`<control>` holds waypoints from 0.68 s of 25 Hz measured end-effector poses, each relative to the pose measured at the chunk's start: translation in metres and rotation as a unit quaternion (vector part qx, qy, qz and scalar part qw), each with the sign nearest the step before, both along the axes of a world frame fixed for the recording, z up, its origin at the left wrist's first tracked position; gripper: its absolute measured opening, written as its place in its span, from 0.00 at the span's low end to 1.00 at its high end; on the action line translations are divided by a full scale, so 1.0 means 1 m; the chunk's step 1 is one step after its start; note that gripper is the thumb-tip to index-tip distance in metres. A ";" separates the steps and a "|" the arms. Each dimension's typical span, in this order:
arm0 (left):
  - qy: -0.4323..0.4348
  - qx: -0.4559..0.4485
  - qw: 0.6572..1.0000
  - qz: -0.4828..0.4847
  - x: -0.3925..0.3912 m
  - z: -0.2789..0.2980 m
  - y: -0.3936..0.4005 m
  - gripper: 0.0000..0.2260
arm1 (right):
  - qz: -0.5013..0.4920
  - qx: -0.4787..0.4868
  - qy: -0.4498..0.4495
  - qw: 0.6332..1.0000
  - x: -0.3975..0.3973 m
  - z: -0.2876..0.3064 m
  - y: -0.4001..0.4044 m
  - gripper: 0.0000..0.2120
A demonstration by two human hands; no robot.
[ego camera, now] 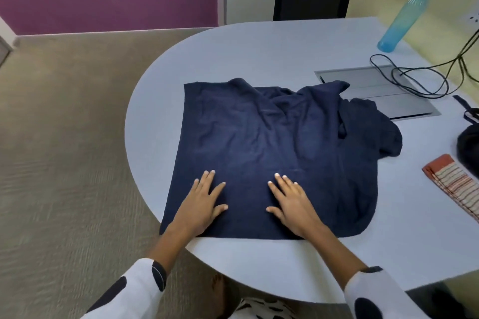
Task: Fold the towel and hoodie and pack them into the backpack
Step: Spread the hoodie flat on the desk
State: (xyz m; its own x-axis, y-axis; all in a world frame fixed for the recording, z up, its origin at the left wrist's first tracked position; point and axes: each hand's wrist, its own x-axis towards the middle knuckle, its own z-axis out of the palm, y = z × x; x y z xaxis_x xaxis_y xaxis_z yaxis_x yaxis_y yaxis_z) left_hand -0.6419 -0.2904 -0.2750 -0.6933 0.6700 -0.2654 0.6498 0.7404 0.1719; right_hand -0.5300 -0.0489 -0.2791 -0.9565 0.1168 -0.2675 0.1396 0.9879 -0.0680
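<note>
both hands, left (203, 202) and right (291, 202), lay flat with fingers spread on the hoodie (272, 153) mid-frame; soft and floppy, probably best grabbed at its edges.

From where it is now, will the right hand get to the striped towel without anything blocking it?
Probably yes. The right hand lies flat on the hoodie, holding nothing, and only bare table lies between it and the folded striped towel.

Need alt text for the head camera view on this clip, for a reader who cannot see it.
Both hands, left hand and right hand, press flat and open on a navy hoodie spread over a rounded grey table. At the right edge lie a folded striped towel and part of a black backpack; a blue bottle stands behind.
</note>
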 end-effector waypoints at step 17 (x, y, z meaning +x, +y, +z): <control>0.096 0.038 0.988 0.112 -0.023 -0.019 0.009 0.24 | -0.073 -0.138 0.059 0.986 -0.043 -0.007 -0.002 0.49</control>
